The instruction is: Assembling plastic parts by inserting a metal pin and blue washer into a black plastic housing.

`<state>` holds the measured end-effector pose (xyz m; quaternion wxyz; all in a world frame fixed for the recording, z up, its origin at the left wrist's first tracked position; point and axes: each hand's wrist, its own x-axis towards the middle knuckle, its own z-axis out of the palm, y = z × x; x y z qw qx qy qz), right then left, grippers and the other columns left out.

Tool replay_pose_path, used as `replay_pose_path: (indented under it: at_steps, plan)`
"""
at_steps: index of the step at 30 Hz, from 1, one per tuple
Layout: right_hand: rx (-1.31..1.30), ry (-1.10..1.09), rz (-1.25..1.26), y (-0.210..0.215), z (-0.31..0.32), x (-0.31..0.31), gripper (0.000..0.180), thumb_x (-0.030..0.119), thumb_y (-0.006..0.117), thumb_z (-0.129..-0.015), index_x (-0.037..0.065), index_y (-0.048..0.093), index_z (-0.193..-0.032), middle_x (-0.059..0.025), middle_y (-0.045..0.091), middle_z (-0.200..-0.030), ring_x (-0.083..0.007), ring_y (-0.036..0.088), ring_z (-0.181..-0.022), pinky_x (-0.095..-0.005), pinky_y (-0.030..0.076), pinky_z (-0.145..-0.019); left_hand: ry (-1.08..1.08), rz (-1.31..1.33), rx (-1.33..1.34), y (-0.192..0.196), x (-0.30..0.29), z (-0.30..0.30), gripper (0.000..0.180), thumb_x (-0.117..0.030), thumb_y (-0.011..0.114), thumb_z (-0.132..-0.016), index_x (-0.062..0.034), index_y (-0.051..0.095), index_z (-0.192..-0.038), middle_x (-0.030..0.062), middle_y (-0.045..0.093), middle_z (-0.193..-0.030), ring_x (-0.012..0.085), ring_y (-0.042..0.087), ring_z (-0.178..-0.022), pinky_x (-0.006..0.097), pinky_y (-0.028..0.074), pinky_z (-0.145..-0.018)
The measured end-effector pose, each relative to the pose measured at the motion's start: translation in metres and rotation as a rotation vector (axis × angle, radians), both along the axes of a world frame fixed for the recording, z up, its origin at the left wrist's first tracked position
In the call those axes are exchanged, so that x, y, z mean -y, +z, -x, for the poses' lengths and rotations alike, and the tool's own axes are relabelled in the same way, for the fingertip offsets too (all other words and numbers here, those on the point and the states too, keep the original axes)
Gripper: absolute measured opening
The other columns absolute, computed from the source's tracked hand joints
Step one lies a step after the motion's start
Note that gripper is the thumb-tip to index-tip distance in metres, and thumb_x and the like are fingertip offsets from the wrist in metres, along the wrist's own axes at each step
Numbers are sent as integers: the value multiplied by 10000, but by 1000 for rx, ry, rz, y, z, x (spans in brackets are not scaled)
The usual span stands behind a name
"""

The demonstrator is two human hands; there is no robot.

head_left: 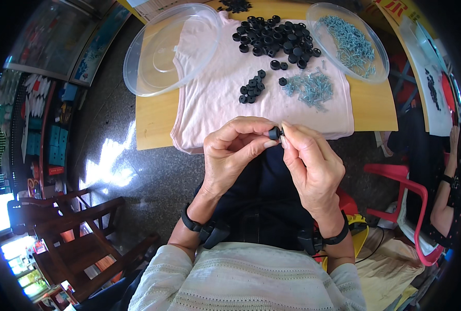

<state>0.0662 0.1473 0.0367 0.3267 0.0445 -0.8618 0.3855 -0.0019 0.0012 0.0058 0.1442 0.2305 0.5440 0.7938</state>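
Above my lap, just off the near edge of the table, both hands meet at a small black round cap (274, 133). My left hand (229, 149) pinches the cap between thumb and fingers. The thumb and fingertips of my right hand (313, 163) are closed at its right end; a small dark bit shows there, too little to name. On the pale pink cloth (209, 116) lie a small group of black caps (252, 88), a loose heap of silvery screws (311, 89) and a large pile of black caps (277, 39).
A clear plastic tub (365, 72) with many screws stands at the back right of the wooden table (155, 132). A clear round lid or tub (137, 65) sits back left. Pink chair (422, 197) and another person's arm (443, 202) are right, wooden chair (80, 249) left.
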Motion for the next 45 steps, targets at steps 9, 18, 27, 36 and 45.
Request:
replay_pose_path:
  at_steps: [9,18,27,36,45]
  plan:
    - [183,12,251,2,-5,-1,217,-48,676,-804,-11,642,-1015,-131,643,-872,-219,668,-747,-289,549,-634,2,40,-42,-2,-3,-2,231,102,659,-806,64,617,-1030,167,628,-1077,212,651,-953,325,569,-860]
    - [215,27,565,0,-2,-2,144,17,648,-870,-10,636,-1010,-95,658,-920,-119,654,-750,-246,565,-579,-2,1,49,2,-9,-2,224,97,654,-816,74,610,-1034,176,636,-1063,223,656,-952,360,573,-863]
    - [57,6,52,8,-3,-7,257,-39,659,-801,-38,626,-1055,-156,646,-927,-259,658,-794,-314,548,-672,19,-56,216,8,-13,-7,230,79,676,-811,47,622,-1032,133,651,-1028,178,654,-934,304,554,-853]
    - [61,24,-158,5,1,-10,372,-52,686,-719,-49,599,-1080,-146,621,-932,-261,644,-811,-323,555,-694,28,-48,305,4,-11,-7,223,50,697,-811,32,638,-1025,102,658,-1014,144,638,-937,276,534,-860]
    - [66,63,-112,2,5,-13,360,-81,692,-713,-38,600,-1058,-132,625,-938,-258,648,-846,-323,551,-714,34,-39,331,2,-12,-7,194,87,687,-792,7,646,-964,125,666,-1031,175,662,-914,308,548,-855]
